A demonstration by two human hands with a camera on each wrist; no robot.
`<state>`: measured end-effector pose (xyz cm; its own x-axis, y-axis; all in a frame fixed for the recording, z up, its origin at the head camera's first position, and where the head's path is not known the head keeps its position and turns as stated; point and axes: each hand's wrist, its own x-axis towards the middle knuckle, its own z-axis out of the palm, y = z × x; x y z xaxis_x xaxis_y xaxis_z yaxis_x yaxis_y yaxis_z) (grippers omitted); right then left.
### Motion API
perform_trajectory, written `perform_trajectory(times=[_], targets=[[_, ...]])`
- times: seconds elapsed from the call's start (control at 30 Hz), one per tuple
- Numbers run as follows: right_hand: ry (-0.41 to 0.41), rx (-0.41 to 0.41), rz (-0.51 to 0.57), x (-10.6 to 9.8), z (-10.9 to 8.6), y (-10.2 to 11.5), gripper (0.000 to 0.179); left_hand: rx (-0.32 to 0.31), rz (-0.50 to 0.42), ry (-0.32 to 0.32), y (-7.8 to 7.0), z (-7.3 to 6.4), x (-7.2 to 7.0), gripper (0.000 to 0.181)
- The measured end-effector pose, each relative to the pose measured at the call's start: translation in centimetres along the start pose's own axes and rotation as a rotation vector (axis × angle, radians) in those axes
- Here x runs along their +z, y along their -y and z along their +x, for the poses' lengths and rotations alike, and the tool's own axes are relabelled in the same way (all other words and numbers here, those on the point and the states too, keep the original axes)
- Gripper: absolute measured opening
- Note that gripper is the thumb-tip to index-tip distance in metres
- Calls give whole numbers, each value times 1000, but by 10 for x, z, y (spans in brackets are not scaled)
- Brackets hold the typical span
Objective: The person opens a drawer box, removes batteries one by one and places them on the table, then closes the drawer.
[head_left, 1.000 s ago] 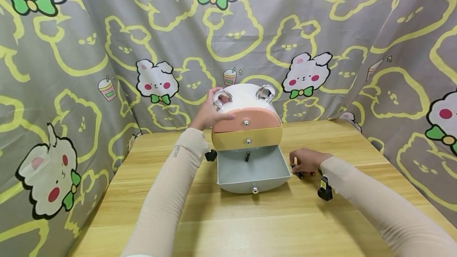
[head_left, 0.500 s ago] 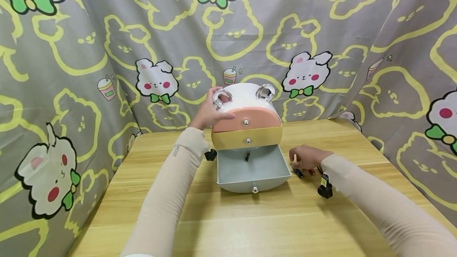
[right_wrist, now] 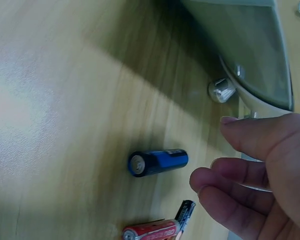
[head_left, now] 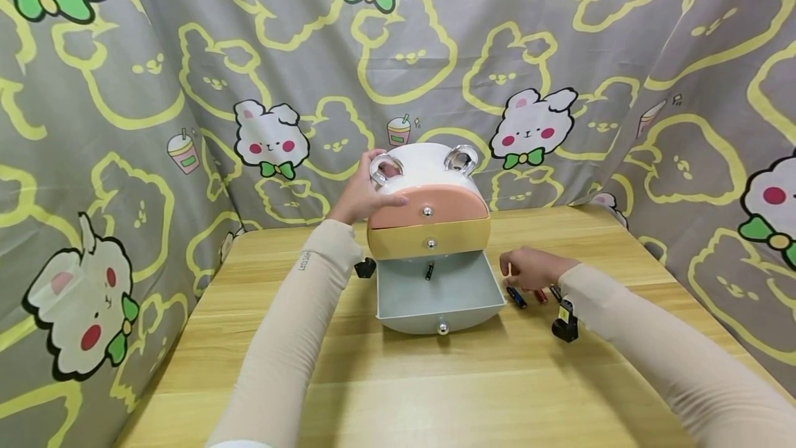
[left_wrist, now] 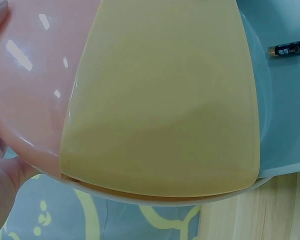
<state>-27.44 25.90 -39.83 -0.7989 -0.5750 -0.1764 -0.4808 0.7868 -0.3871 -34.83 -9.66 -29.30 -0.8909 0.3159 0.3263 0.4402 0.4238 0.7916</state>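
Observation:
A small drawer cabinet (head_left: 418, 164) with a white top and silver ear rings stands on the table. Its peach drawer (head_left: 457, 209) and yellow drawer (head_left: 398, 244) are closed, while the grey-green bottom drawer (head_left: 472, 327) is pulled out. Inside that drawer lies a black battery (left_wrist: 288, 49). My left hand (head_left: 362, 193) grips the cabinet's upper left side, thumb across the peach front, other fingers mostly hidden behind. Beside the drawer, my right hand (head_left: 533, 269) holds nothing, its thumb and fingers apart. A blue battery (right_wrist: 160, 162) lies on the table just by its fingertips.
A red battery (right_wrist: 151, 230) and a black battery (right_wrist: 185, 212) lie together on the wooden table (head_left: 398, 393), right of the drawer. Patterned curtains (head_left: 410, 54) hang behind the table and along both sides.
My right hand has drawn back slightly up and to the left, leaving the blue battery in plain sight on the table. The left hand keeps its place on the cabinet.

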Motion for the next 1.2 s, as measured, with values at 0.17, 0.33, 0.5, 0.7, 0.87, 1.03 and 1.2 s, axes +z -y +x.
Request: perform_trajectory(times=[0.17, 0.33, 0.5, 0.7, 0.87, 1.03, 1.2], targets=[[-12, -22, -20, -2, 1, 3, 10, 1, 8, 1, -1, 0, 0, 110], [-20, -8, -3, -5, 0, 7, 10, 6, 15, 5, -1, 1, 0, 110], [-26, -4, 1, -8, 0, 9, 10, 1, 14, 9, -1, 2, 1, 110], [-55, -23, 22, -14, -1, 14, 11, 4, 1, 22, -1, 2, 2, 111], [-76, -45, 8, -21, -1, 20, 13, 11, 16, 13, -2, 3, -1, 110], [-88, -71, -14, -25, 1, 25, 14, 10, 1, 13, -4, 3, -3, 109], [-79, -67, -9, -25, 3, 30, 15, 7, -3, 16, -3, 1, -3, 110]])
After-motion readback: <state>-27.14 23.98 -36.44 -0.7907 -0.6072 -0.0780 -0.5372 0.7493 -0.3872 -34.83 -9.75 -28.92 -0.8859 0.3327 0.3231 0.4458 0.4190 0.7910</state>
